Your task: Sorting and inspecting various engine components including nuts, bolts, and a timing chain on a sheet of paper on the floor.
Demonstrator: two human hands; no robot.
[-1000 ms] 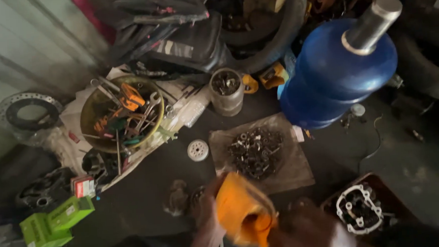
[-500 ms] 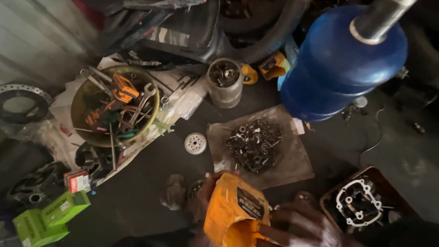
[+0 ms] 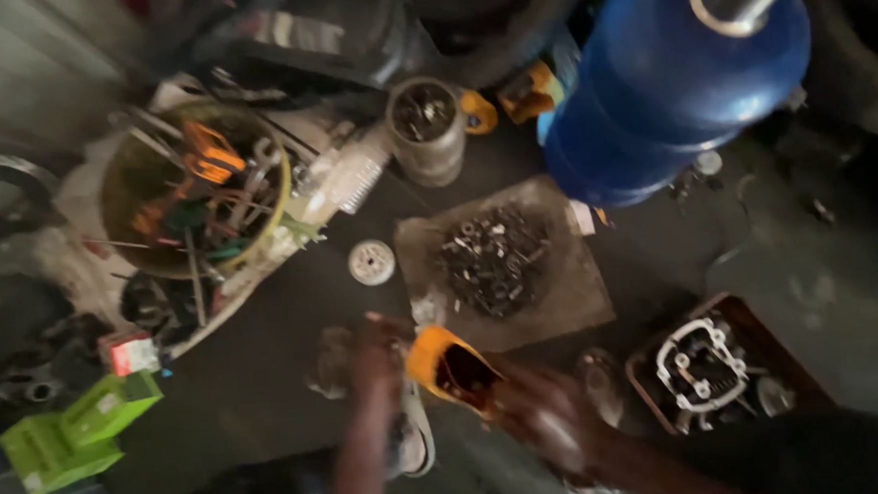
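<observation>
A small orange box (image 3: 456,371) is open, its dark inside facing up, low in the middle of the head view. My left hand (image 3: 375,356) grips its left side and my right hand (image 3: 548,417), blurred by motion, holds its right side. Just beyond the box lies a sheet of cardboard (image 3: 567,300) with a heap of nuts and bolts (image 3: 495,259) on it. A small white round disc (image 3: 372,263) rests on the dark floor left of the cardboard.
A big blue drum (image 3: 671,84) with a metal pipe on top stands at the back right. A basin of tools (image 3: 196,190) sits at the left, a tin can (image 3: 425,127) behind the cardboard, a green box (image 3: 68,437) at lower left, a metal engine part in a brown tray (image 3: 711,368) at right.
The orange box has turned so that its open end faces up. Both hands have shifted around it, and the view has moved closer to the floor.
</observation>
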